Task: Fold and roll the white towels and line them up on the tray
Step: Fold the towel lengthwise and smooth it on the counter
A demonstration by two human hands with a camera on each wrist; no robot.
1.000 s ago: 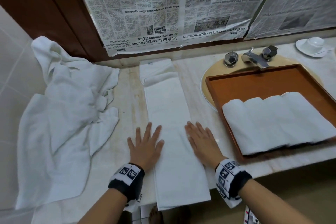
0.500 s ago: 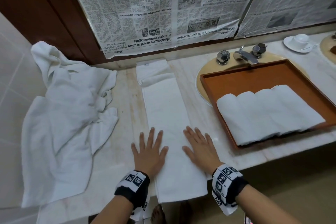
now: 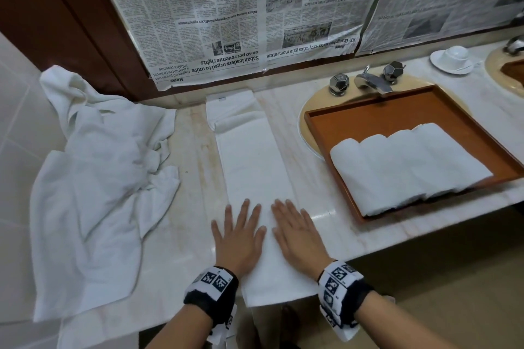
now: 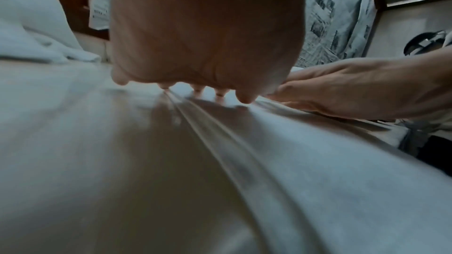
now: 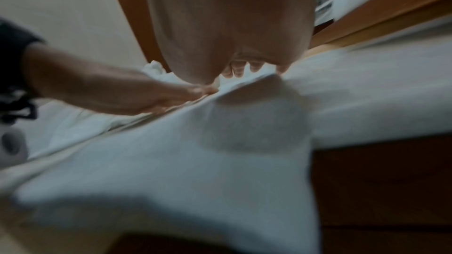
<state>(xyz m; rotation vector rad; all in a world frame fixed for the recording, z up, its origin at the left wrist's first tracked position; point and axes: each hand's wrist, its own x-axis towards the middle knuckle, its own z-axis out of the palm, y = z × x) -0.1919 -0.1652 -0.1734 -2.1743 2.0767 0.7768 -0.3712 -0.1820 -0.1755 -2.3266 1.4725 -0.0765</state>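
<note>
Head view, from above: your left hand [image 3: 237,244] and right hand [image 3: 297,235] lie flat side by side, fingers straight and spread wide, holding nothing, both pressing the near end of the strip [image 3: 252,178]. This strip is a white towel folded long and narrow, running from 6 o'clock to 12 o'clock across the table [image 3: 184,235]; its near end hangs over the table's front edge, and its far end is doubled over loosely below the newspaper [image 3: 226,14] on the wall. Your left hand straddles the strip's left edge, with the outer fingers on bare table; your right hand covers the right edge.

At 3 o'clock the tray [image 3: 397,110] sits over the sink [image 3: 310,110], below the tap [image 3: 371,82]. Four rolls [image 3: 405,164] lie in it, touching in one row against its near rim. At 9 o'clock a pile [image 3: 99,178] of loose white towels spreads over the table's left end. A cup [image 3: 453,55] on a saucer stands at 2 o'clock.

Left wrist view: palm [image 4: 208,26] down, fingertips [image 4: 220,96] on the cloth, your right hand [image 4: 354,86] just beside. Right wrist view: blurred; your right hand [image 5: 232,26] is flat on the strip [image 5: 171,161], your left hand [image 5: 122,92] alongside
</note>
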